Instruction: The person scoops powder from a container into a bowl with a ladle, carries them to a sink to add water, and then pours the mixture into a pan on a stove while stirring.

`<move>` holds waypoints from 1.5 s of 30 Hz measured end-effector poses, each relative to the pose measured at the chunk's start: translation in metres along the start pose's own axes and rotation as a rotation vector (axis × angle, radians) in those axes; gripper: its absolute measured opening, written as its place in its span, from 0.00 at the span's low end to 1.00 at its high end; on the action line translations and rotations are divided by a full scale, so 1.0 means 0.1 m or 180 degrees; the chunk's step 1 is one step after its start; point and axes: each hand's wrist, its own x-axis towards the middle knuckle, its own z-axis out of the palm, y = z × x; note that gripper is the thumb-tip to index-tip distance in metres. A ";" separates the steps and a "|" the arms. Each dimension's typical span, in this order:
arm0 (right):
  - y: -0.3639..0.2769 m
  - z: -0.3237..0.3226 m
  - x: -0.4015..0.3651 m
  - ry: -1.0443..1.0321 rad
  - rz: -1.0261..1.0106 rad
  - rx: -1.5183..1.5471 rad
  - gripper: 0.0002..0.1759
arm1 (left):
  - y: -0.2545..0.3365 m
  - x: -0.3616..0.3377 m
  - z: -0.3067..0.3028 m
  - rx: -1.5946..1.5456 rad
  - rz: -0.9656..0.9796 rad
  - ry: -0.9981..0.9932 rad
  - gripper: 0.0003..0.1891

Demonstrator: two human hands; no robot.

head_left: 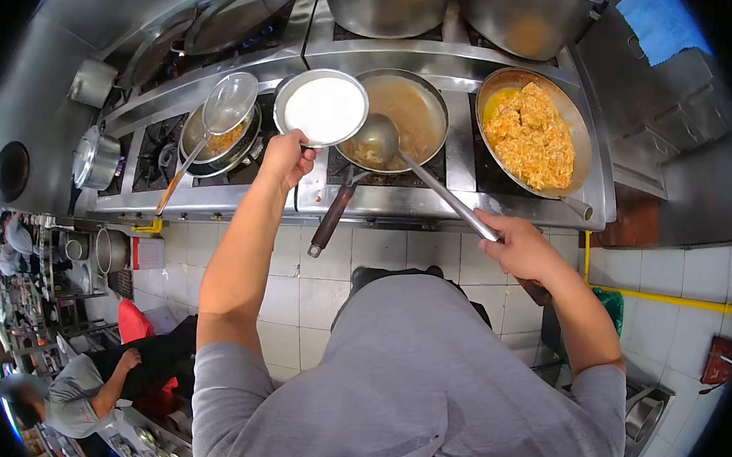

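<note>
My left hand [288, 162] is closed on the near rim of a metal bowl [281, 98] full of white liquid [321, 108]. The bowl is held beside the left edge of a frying pan [429, 94] with brownish sauce in it. Wrapped round a long metal handle, my right hand [516, 246] holds a ladle [380, 139]. The ladle's round head is inside the pan, over the sauce near its lower left. From the pan a dark wooden handle [331, 220] points toward me, with neither hand on it.
To the right, a pan [583, 150] holds an orange rice-like food. At left, a strainer [227, 103] lies across a pan on a burner. Large pots [384, 8] stand behind. Another person [88, 392] is at the lower left.
</note>
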 end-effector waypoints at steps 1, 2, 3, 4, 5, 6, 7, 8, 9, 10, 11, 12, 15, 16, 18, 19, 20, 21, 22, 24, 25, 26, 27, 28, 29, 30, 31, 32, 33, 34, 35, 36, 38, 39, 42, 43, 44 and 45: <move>0.04 0.01 0.01 -0.0007 -0.0011 -0.0011 0.33 | 0.00 0.00 0.00 -0.0011 0.0009 0.0010 0.09; 0.12 0.05 0.03 0.0194 -0.0332 -0.0243 0.34 | -0.02 -0.02 0.00 -0.0042 0.0024 0.0004 0.09; 0.13 0.08 0.03 0.0390 -0.0654 -0.0468 0.34 | -0.03 -0.04 -0.02 -0.0069 0.0036 0.0002 0.09; 0.11 0.06 0.03 0.0371 -0.0665 -0.0464 0.34 | -0.04 -0.04 -0.04 -0.0069 0.0036 0.0024 0.09; 0.06 0.02 0.01 0.0121 -0.0336 -0.0161 0.34 | -0.04 -0.03 -0.05 -0.0055 0.0000 0.0034 0.09; 0.03 -0.01 -0.01 -0.0114 -0.0004 0.0143 0.34 | -0.03 -0.03 -0.02 -0.0037 -0.0033 0.0029 0.09; 0.03 -0.02 0.00 -0.0097 -0.0003 0.0149 0.34 | -0.02 -0.04 0.00 -0.0029 -0.0028 0.0014 0.09; 0.03 -0.03 0.02 -0.0043 0.0024 0.0149 0.34 | -0.03 -0.07 0.00 -0.0048 0.0000 0.0051 0.09; 0.04 -0.04 0.04 -0.0001 0.0051 0.0147 0.33 | -0.03 -0.09 0.01 -0.0070 0.0024 0.0098 0.09; 0.07 -0.02 0.05 -0.0006 0.0052 0.0148 0.33 | -0.05 -0.05 -0.02 -0.0126 0.0003 0.0046 0.09; 0.10 0.00 0.07 0.0008 -0.0291 -0.0228 0.33 | -0.06 -0.05 -0.03 -0.0120 -0.0001 0.0052 0.09; 0.12 0.01 0.08 0.0027 -0.0635 -0.0599 0.33 | -0.05 -0.05 -0.02 -0.0094 -0.0008 0.0092 0.09; 0.02 -0.14 0.10 -0.0333 0.0058 0.0506 0.33 | -0.06 -0.04 -0.01 -0.0084 -0.0014 0.0103 0.09; 0.07 -0.11 0.14 -0.0333 0.0057 0.0503 0.33 | -0.06 -0.04 -0.02 -0.0118 -0.0016 0.0094 0.08; 0.17 0.02 0.22 0.0109 -0.0789 -0.0032 0.34 | -0.07 -0.04 -0.03 -0.0114 -0.0025 0.0104 0.08; 0.13 -0.01 0.22 0.0099 -0.0788 -0.0028 0.34 | -0.07 -0.04 -0.03 -0.0107 -0.0025 0.0106 0.08; 0.05 -0.07 0.21 -0.0166 -0.0324 0.0272 0.33 | -0.06 -0.05 -0.04 -0.0104 -0.0026 0.0113 0.08; -0.01 -0.10 0.20 -0.0428 0.0143 0.0570 0.33 | -0.06 -0.06 -0.03 -0.0099 -0.0037 0.0140 0.08; 0.03 -0.07 0.23 -0.0429 0.0138 0.0568 0.33 | -0.05 -0.06 -0.03 -0.0100 -0.0043 0.0164 0.08; 0.16 0.05 0.33 -0.0001 -0.0407 0.0088 0.33 | -0.06 -0.06 -0.05 -0.0123 -0.0033 0.0172 0.07; 0.18 0.06 0.35 -0.0015 -0.0410 0.0090 0.33 | -0.06 -0.06 -0.06 -0.0136 -0.0029 0.0171 0.07; 0.20 0.05 0.38 -0.0240 -0.0242 0.0546 0.34 | -0.06 -0.05 -0.07 -0.0134 -0.0030 0.0180 0.07; 0.21 0.04 0.39 -0.0461 -0.0069 0.1002 0.34 | -0.06 -0.04 -0.09 -0.0134 -0.0044 0.0174 0.07; 0.22 0.00 0.40 -0.0461 -0.0067 0.1006 0.34 | -0.06 -0.04 -0.10 -0.0134 -0.0059 0.0164 0.07; 0.22 -0.05 0.41 -0.0575 0.0018 0.1293 0.34 | -0.07 -0.04 -0.10 -0.0134 -0.0060 0.0162 0.07; 0.21 -0.09 0.43 -0.0693 0.0101 0.1575 0.34 | -0.07 -0.04 -0.09 -0.0140 -0.0049 0.0207 0.07; 0.20 -0.05 0.44 -0.0709 0.0098 0.1563 0.34 | -0.07 -0.04 -0.10 -0.0153 -0.0038 0.0264 0.06; 0.20 0.04 0.43 -0.0591 0.0072 0.1176 0.34 | -0.07 -0.06 -0.11 -0.0160 -0.0038 0.0283 0.06; 0.19 0.09 0.43 -0.0466 0.0046 0.0796 0.34 | -0.06 -0.07 -0.10 -0.0149 -0.0044 0.0301 0.06; 0.19 0.08 0.43 -0.0540 0.0144 0.0957 0.35 | -0.05 -0.08 -0.09 -0.0134 -0.0052 0.0311 0.07; 0.21 0.07 0.43 -0.0537 0.0146 0.0960 0.35 | -0.05 -0.06 -0.09 -0.0131 -0.0054 0.0307 0.07; 0.23 0.06 0.44 -0.0431 0.0086 0.1011 0.35 | -0.06 -0.05 -0.10 -0.0137 -0.0036 0.0287 0.07; 0.23 0.06 0.44 -0.0343 0.0031 0.1055 0.35 | -0.07 -0.03 -0.11 -0.0151 -0.0028 0.0282 0.07; 0.19 0.07 0.41 -0.0086 -0.0185 0.0410 0.35 | -0.06 -0.05 -0.10 -0.0155 -0.0029 0.0287 0.07; 0.19 0.06 0.36 0.0134 -0.0510 -0.0191 0.35 | -0.06 -0.03 -0.10 -0.0144 -0.0025 0.0282 0.08; 0.19 0.05 0.35 0.0096 -0.0617 -0.0152 0.35 | -0.05 -0.02 -0.10 -0.0136 -0.0020 0.0272 0.08; 0.14 0.05 0.31 0.0096 -0.0615 -0.0153 0.35 | -0.04 -0.01 -0.10 -0.0136 -0.0021 0.0271 0.08; 0.06 0.06 0.25 0.0275 -0.0516 -0.0352 0.35 | -0.04 -0.01 -0.10 -0.0117 -0.0006 0.0274 0.08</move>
